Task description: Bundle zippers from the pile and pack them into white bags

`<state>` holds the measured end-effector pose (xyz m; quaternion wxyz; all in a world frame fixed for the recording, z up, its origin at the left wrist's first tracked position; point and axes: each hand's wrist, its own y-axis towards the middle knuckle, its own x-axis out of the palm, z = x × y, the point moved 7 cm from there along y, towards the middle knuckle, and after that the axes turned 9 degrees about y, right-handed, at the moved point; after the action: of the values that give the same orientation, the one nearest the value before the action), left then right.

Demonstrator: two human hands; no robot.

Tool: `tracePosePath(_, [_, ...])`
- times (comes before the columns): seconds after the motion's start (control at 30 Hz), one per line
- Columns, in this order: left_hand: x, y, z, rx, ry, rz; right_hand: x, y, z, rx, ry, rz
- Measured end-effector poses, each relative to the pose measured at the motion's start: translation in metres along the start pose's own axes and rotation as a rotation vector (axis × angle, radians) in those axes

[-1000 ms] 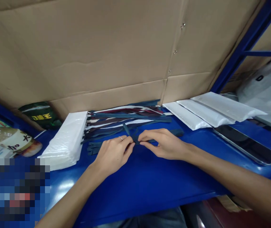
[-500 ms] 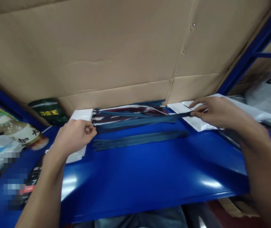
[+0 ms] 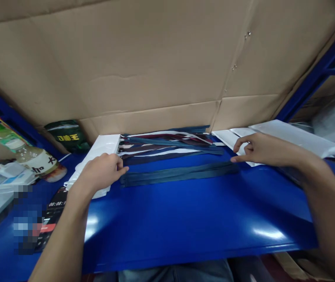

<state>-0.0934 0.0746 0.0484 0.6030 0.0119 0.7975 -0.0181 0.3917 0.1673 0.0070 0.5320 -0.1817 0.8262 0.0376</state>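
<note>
A dark teal zipper (image 3: pixel 179 173) lies nearly straight across the blue table. Beside its left end is my left hand (image 3: pixel 104 171), fingers loosely bent and thumb apart from them, with nothing seen in it. At the zipper's other end hovers my right hand (image 3: pixel 252 149), thumb and forefinger spread, the thumb tip close to the tape; whether it touches cannot be told. Behind this zipper lies a bunch of several zippers (image 3: pixel 167 145) in blue, white, dark red and brown. White packets lie on both sides, the left packets (image 3: pixel 104 145) partly under my left hand.
A cardboard wall (image 3: pixel 155 70) closes off the back of the blue table (image 3: pixel 179 219). To the left stand a drink bottle (image 3: pixel 42 160) and a dark green bag (image 3: pixel 67 137); a phone (image 3: pixel 51 219) lies nearer. White packets (image 3: pixel 290 135) lie at right, by a blue post (image 3: pixel 317 70).
My right hand has let go of a dark blue zipper, which now rests on the bunch, and has come down towards the front zipper. My left hand has loosened and shifted slightly forward.
</note>
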Motion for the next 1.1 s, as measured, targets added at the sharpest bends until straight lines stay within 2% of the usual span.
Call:
tracePosePath(0.13, [-0.025,0.007,-0.004,-0.143,-0.063,0.277,-0.007,-0.003,-0.027,-0.047,-0.041,0.189])
tracePosePath(0.2, [-0.028,0.02,-0.002,-0.149,-0.048,0.334,-0.006,-0.004,-0.036,-0.095,-0.066,0.229])
tracePosePath(0.33, [-0.02,0.063,0.003,-0.162,0.092,0.25,0.0,-0.002,-0.044,-0.185,-0.107,0.29])
tracePosePath(0.43, [-0.017,0.092,0.007,-0.167,0.109,0.222,0.006,0.003,-0.045,-0.204,-0.133,0.325])
tracePosePath(0.6, [-0.019,0.113,0.015,-0.15,0.109,0.236,0.016,0.006,-0.048,-0.191,-0.166,0.32])
tracePosePath(0.73, [-0.026,0.107,0.016,-0.16,0.116,0.283,0.015,0.003,-0.053,-0.203,-0.148,0.324])
tracePosePath(0.9, [-0.038,0.081,0.018,-0.174,0.082,0.344,0.019,-0.001,-0.069,-0.258,-0.083,0.324])
tracePosePath(1.0, [-0.038,0.058,0.039,-0.04,-0.27,0.434,0.031,-0.009,-0.098,-0.379,-0.002,0.322])
tracePosePath(1.1, [-0.02,0.036,0.079,0.146,-0.808,0.341,0.051,-0.021,-0.134,-0.522,0.06,0.276])
